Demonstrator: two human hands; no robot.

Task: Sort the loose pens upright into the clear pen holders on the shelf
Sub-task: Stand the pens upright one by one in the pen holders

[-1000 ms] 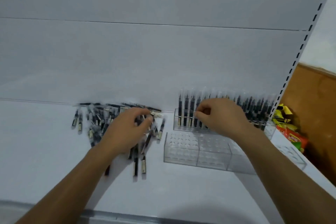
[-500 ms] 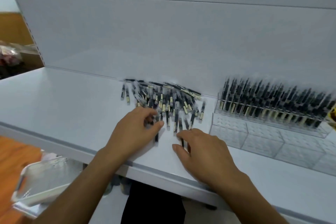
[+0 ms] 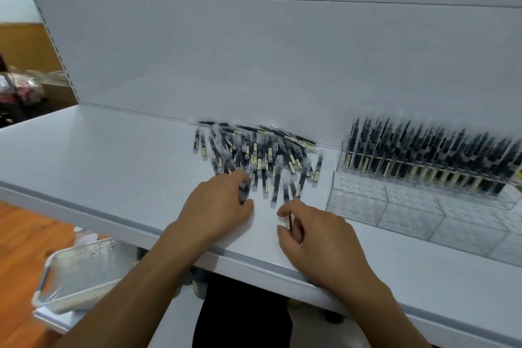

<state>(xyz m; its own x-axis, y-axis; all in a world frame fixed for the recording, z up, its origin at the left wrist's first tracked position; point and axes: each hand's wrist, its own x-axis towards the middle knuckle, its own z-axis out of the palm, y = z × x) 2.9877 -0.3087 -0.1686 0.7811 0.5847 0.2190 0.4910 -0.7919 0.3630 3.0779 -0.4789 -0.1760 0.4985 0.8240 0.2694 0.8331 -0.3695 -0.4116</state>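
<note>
left hand: centre of the frame, palm down on the shelf at the near edge of the pile.
left fingers: curled over the nearest pens of the pile, thumb tucked in below them. Motion blur here, so whether a pen is actually gripped can't be told.
right hand: just right of the left hand, close but apart, wrist over the front edge of the shelf.
right fingers: curled in, forefinger and thumb pinching one pen. The pen lies near-vertical in the frame, its pale label end toward the palm.
loose pens: flat in a heap at upper centre of the frame, against the back panel. Dark barrels, clear caps, pale labels, mostly pointing toward the back, a few lying crosswise along the panel.
pen holders: clear, right of the frame, just right of the pile, stepped in rows.
back row: packed with upright pens, blurred.
front rows: see-through, with a grid of holes on top and no pens standing in them.
basket: pale, perforated, lower left of the frame, below shelf level, tilted.
floor: orange-brown wood, far left of the frame.
</note>
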